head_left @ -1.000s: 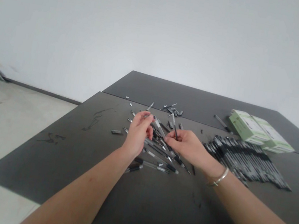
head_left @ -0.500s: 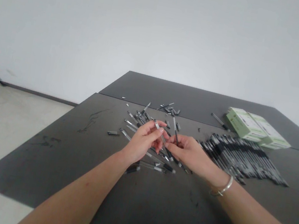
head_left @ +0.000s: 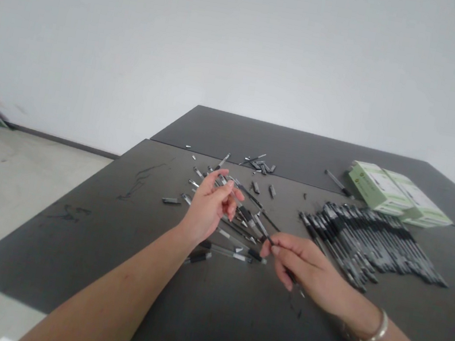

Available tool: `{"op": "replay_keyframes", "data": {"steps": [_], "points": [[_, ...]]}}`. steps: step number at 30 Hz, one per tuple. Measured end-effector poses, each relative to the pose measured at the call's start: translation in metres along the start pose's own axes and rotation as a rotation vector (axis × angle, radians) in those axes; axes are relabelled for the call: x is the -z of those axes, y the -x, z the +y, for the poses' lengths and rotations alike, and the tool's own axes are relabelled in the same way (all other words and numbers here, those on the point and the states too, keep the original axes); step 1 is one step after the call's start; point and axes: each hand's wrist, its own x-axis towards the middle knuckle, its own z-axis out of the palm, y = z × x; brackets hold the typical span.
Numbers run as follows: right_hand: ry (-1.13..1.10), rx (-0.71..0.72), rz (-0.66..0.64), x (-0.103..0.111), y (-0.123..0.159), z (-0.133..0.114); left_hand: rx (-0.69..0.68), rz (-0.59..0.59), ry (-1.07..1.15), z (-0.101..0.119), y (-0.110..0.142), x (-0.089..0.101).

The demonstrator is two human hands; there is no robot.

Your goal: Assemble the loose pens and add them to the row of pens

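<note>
My left hand (head_left: 209,205) is closed around a clear pen barrel (head_left: 247,216), whose black grip end points down and right. A thin ink refill (head_left: 262,228) is pinched in my right hand (head_left: 305,265), clear end toward the barrel and metal tip sticking out below my fingers. The refill's far end lies at the barrel's open end; whether it is inside, I cannot tell. Beneath and beyond my hands lie several loose pen barrels (head_left: 228,254) and refills, partly covered by my left hand.
Several pen caps (head_left: 263,168) lie beyond my hands, and another cap (head_left: 170,200) sits left. A dense row of assembled pens (head_left: 372,241) is spread at right. Behind it stand two green-and-white boxes (head_left: 381,190), a single pen (head_left: 336,182) beside them. The dark table (head_left: 78,250) meets a wall.
My right hand has moved right and nearer, and the refill has swung from nearly upright into line with the barrel. My left hand has shifted slightly left, still holding the barrel.
</note>
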Motion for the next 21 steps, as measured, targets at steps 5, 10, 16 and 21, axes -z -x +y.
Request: {"op": "replay_keyframes", "data": {"steps": [5, 10, 16, 21], "points": [[0.020, -0.016, -0.035, 0.0049, 0.0019, 0.0063, -0.012, -0.005, -0.011, 0.0001, -0.0008, 0.0002], [0.022, -0.020, -0.043, 0.0061, 0.0045, 0.0076, -0.015, 0.008, -0.020, -0.0003, -0.0009, 0.0001], [0.036, -0.004, -0.067, 0.0042, 0.0040, 0.0059, -0.028, -0.003, -0.020, -0.0026, -0.0018, 0.0014], [0.022, -0.005, -0.058, 0.0041, 0.0031, 0.0074, -0.032, -0.004, -0.021, -0.0022, -0.0020, 0.0016]]}}
